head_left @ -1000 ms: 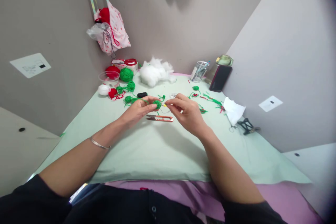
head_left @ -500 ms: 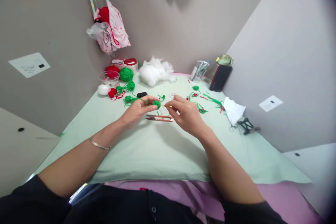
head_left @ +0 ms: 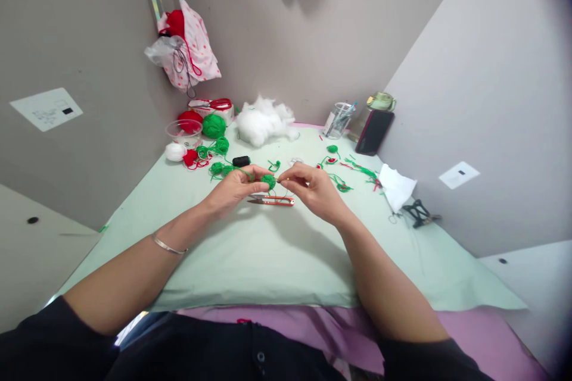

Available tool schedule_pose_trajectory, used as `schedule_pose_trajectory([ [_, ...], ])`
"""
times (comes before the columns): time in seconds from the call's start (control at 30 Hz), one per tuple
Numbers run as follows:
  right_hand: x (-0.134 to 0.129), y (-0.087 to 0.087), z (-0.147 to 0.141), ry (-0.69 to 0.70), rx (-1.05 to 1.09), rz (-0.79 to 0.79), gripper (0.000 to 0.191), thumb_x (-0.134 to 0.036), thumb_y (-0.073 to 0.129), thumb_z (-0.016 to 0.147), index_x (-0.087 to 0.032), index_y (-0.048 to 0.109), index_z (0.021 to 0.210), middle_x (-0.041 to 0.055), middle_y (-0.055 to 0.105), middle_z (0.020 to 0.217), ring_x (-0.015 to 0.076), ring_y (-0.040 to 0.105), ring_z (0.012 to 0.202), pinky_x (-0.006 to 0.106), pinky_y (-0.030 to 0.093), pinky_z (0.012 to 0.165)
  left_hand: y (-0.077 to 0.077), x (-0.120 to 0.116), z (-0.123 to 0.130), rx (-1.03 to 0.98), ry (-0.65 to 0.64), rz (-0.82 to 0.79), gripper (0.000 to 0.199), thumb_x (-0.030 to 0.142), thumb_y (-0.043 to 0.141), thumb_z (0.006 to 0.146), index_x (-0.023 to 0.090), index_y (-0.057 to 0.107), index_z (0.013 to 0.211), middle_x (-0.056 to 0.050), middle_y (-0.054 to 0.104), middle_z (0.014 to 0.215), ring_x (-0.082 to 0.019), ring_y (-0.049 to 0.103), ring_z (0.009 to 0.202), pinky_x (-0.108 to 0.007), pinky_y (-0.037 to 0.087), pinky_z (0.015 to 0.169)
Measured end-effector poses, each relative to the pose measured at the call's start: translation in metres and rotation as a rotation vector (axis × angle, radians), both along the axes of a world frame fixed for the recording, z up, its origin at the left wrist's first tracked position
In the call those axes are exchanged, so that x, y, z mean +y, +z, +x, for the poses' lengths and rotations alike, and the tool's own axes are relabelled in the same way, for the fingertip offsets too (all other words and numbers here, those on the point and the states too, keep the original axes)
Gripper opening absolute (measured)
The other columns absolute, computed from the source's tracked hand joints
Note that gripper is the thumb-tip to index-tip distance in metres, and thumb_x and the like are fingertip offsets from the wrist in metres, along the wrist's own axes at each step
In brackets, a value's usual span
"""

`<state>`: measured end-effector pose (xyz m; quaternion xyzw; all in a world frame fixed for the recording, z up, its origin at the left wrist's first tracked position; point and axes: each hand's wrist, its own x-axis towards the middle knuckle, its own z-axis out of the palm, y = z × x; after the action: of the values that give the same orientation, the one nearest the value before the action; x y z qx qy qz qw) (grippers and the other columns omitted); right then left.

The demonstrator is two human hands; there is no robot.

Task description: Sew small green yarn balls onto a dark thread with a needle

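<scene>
My left hand [head_left: 236,183] pinches a small green crocheted piece [head_left: 269,181] between thumb and fingers, with green yarn running over the fingers. My right hand [head_left: 313,187] is closed on a thin crochet hook [head_left: 288,179], of which only a bit of yellow handle shows; its tip is at the right side of the crocheted piece. Orange-handled thread snips [head_left: 277,200] lie on the table just below both hands. A black thread spool [head_left: 241,161] rests behind my left hand.
White stuffing [head_left: 266,122] sits at the back, with a green yarn ball [head_left: 214,126] and clear tub [head_left: 184,132] to its left. Small green crocheted pieces [head_left: 343,187], a pen cup [head_left: 339,121], a phone [head_left: 375,132] and white cloth [head_left: 397,185] are on the right.
My right hand has shifted slightly, with less of the yellow handle showing now. The green piece has turned or moved a little toward the right and stays in my left hand.
</scene>
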<state>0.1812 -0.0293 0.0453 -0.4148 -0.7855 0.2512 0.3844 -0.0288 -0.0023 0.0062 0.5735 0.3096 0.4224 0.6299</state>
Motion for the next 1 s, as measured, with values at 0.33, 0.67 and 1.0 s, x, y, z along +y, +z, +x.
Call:
schedule_pose_trajectory([
  [0.33,0.012,-0.003,0.007,0.137,0.193,-0.261,0.024,-0.041,0.070,0.082,-0.017,0.071,0.082,0.0041,0.066,0.081,0.0156,0.057,0.074,0.029,0.044,0.069,0.002,-0.002,-0.001,0.024,-0.049,-0.014,0.037,0.037,0.080,0.073,0.021,0.075,0.106,-0.005,0.073,0.096,-0.018,0.064,0.085,-0.033,0.047,0.083],
  [0.67,0.012,-0.009,-0.002,0.098,0.217,-0.272,0.028,-0.044,0.071,0.080,-0.017,0.063,0.077,0.0008,0.059,0.071,0.0126,0.049,0.065,0.026,0.039,0.061,-0.007,-0.003,0.002,0.113,0.026,0.058,0.042,0.041,0.077,0.076,0.022,0.074,0.114,-0.004,0.072,0.097,-0.018,0.061,0.085,-0.032,0.046,0.082],
  [1.0,0.005,-0.024,-0.014,-0.132,-0.107,0.033,0.009,-0.019,0.046,0.092,-0.020,0.053,0.097,0.0039,0.065,0.086,0.0166,0.060,0.076,0.029,0.043,0.071,0.001,-0.006,0.005,0.189,0.165,0.148,0.048,0.039,0.076,0.076,0.015,0.070,0.117,-0.006,0.071,0.094,-0.020,0.063,0.086,-0.031,0.050,0.079],
])
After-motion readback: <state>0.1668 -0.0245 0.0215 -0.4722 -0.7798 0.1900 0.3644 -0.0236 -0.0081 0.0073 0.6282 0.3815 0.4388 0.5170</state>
